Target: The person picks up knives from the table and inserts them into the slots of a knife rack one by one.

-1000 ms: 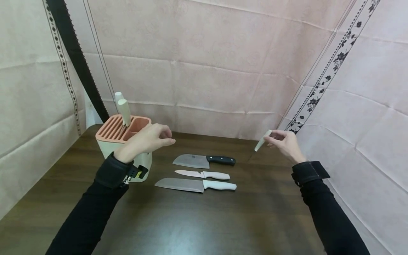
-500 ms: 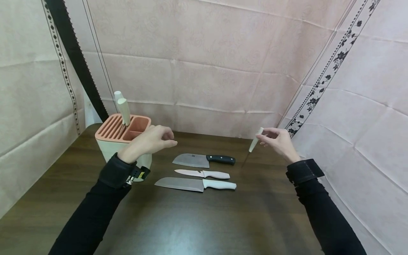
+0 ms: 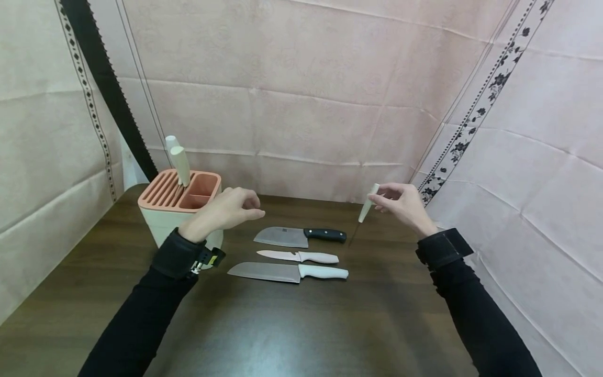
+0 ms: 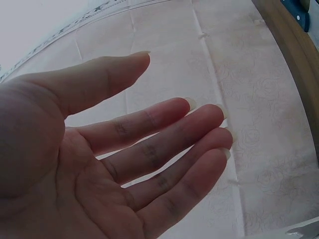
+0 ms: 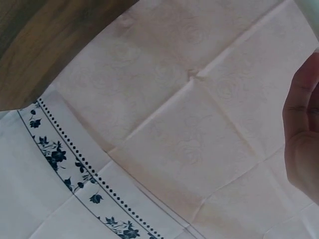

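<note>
My right hand (image 3: 400, 203) pinches a knife (image 3: 368, 204) by its pale green handle, between thumb and fingers. Its thin-looking blade slants down and left, tip close over the table behind the black handle. In the right wrist view only part of the hand (image 5: 301, 144) shows at the right edge. My left hand (image 3: 228, 212) hangs beside the knife block (image 3: 157, 222), holding nothing; the left wrist view has its fingers (image 4: 149, 152) loosely bent, thumb apart. Between the hands lie a black-handled broad knife (image 3: 282, 237), a small white-handled knife (image 3: 317, 257) and a large white-handled knife (image 3: 268, 270).
Two pale handles (image 3: 180, 165) stand up from the block's slotted pink top, which also has open compartments. The brown table (image 3: 301, 330) extends toward me. Light cloth (image 3: 311, 120) hangs behind it and on both sides.
My right hand has moved left with the knife, toward the black-handled knife, and the blade has tipped into clearer view. My left hand has shifted slightly right. The lying knives stay put.
</note>
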### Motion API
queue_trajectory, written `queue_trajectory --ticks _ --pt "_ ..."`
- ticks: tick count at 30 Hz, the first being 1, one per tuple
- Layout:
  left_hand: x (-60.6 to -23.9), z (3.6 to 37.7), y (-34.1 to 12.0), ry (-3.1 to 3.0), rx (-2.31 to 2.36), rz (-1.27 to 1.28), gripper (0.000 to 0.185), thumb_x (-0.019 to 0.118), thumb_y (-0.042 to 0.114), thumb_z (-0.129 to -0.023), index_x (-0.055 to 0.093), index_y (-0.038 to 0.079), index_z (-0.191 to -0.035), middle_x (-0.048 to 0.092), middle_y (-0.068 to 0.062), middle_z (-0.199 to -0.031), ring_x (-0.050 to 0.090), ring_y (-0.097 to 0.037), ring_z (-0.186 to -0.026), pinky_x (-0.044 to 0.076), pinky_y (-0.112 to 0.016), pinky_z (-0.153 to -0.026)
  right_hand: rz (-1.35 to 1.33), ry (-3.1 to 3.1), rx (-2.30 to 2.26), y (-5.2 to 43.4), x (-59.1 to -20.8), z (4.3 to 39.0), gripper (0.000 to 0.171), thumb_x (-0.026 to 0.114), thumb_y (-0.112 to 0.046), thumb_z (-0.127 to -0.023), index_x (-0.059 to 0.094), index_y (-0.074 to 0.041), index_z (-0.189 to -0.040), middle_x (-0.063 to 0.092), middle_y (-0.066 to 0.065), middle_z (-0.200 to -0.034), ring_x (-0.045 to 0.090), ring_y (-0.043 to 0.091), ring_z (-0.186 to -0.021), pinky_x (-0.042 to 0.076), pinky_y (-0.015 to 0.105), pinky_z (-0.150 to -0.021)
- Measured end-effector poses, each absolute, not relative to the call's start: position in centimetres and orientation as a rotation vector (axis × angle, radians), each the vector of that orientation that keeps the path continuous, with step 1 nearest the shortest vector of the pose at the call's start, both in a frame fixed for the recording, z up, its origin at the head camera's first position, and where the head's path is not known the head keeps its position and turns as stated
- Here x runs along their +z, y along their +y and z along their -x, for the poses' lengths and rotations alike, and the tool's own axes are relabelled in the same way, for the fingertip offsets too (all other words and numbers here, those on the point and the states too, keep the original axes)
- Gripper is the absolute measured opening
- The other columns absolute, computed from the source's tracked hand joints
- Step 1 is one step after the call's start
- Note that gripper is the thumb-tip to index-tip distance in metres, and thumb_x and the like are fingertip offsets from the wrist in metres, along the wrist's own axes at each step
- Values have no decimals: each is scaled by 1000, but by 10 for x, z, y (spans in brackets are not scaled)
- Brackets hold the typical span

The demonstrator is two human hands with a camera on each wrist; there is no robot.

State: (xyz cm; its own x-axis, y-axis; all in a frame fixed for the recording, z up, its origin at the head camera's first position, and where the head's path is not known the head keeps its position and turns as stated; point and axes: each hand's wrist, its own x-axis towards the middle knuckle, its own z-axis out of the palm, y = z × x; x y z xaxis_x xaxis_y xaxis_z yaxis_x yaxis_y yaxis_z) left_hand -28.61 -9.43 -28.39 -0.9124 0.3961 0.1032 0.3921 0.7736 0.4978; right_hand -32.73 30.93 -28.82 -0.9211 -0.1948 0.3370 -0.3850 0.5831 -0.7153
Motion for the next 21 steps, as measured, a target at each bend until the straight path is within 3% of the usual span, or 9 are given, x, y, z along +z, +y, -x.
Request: queue_trajectory --ticks 11,18,21 --pt "-284 287 -89 2943 801 -644 30 63 26 -93 65 2 -110 69 -14 -106 63 -25 -92 52 -39 -80 -543 -2601 1232 296 -282 325 33 72 -27 -87 70 -3 -109 72 12 -84 65 9 -67 55 25 -62" --pt "-286 289 -86 2927 807 -680 29 63 26 -93 65 2 -110 69 -14 -105 64 -24 -91 53 -38 -79 -569 -2607 1190 285 -279 324 28 73 -28 -87 71 -5 -103 71 18 -84 67 22 -70 54 25 -61" --pt "-287 290 -85 2922 813 -693 30 63 26 -93 65 2 -110 69 -14 -104 64 -24 -90 53 -38 -78 -573 -2612 1189 281 -278 323 29 73 -29 -86 71 -5 -102 71 19 -85 67 18 -68 54 25 -62"
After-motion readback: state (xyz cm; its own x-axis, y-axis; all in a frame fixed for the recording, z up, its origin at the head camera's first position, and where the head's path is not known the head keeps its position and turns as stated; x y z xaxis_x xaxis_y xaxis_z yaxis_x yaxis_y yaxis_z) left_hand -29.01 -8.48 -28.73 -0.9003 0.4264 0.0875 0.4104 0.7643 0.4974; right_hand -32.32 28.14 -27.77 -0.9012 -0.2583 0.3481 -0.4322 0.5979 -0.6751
